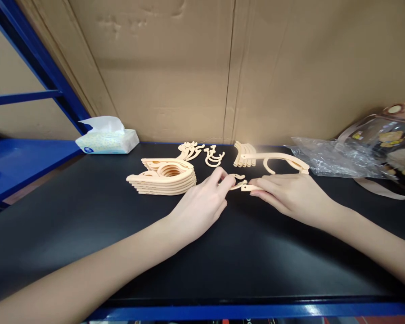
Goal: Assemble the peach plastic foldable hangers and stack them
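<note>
A tissue pack (pixel 107 136) lies at the far left corner of the black desk (pixel 87 234), against the cardboard wall (pixel 189 67). Right of it, toward the far edge, a stack of peach hanger bodies (pixel 164 176) lies flat, with loose hooks (pixel 202 154) just behind. The left hand (pixel 202 204) rests mid-desk, fingers narrowed to a pinch on a small peach hook piece (pixel 236 179). Touching that piece, a peach arm piece (pixel 250 187) lies under the fingertips of the right hand (pixel 290 198), which holds it down with flat, nearly closed fingers. Behind the right hand lie more arm pieces (pixel 273 159). At the far right corner sit a crumpled clear bag (pixel 337 157) and a printed pouch (pixel 388 135).
</note>
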{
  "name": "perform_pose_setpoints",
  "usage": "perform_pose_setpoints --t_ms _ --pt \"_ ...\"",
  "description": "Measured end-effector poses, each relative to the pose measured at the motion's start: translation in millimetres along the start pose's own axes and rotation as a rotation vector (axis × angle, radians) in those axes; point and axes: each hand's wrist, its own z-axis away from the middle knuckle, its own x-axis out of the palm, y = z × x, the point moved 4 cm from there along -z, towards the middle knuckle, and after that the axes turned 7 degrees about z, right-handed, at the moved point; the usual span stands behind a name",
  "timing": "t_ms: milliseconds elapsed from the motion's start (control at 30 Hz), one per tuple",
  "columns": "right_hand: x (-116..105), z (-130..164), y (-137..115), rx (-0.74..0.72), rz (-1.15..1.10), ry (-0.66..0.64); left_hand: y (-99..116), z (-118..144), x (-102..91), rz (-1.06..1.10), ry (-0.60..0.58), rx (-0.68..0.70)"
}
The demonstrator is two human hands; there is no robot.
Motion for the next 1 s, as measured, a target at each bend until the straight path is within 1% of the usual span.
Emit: perform_pose_setpoints --t_ms 200,333,400,600,800,1000 --pt "1 1 0 -0.013 -0.030 -0.023 -1 -1 -1.7 0.171 -0.069 -0.106" --pt "0 0 -1 -0.014 -0.099 -0.028 2 0 -3.8 0.187 -0.047 -0.151" --pt "-1 0 -1 -0.018 -0.122 -0.026 3 0 -3.4 0.205 -0.052 -0.144" --pt "-1 1 -3 -0.026 -0.106 -0.038 4 0 2.3 0.253 -0.129 -0.092" --pt "-6 -1 -4 -0.008 -0.115 0.011 6 1 5.2 0.222 -0.184 -0.015" --pt "-7 -1 -5 -0.008 -0.189 -0.050 4 -1 8.6 0.252 -0.203 -0.063"
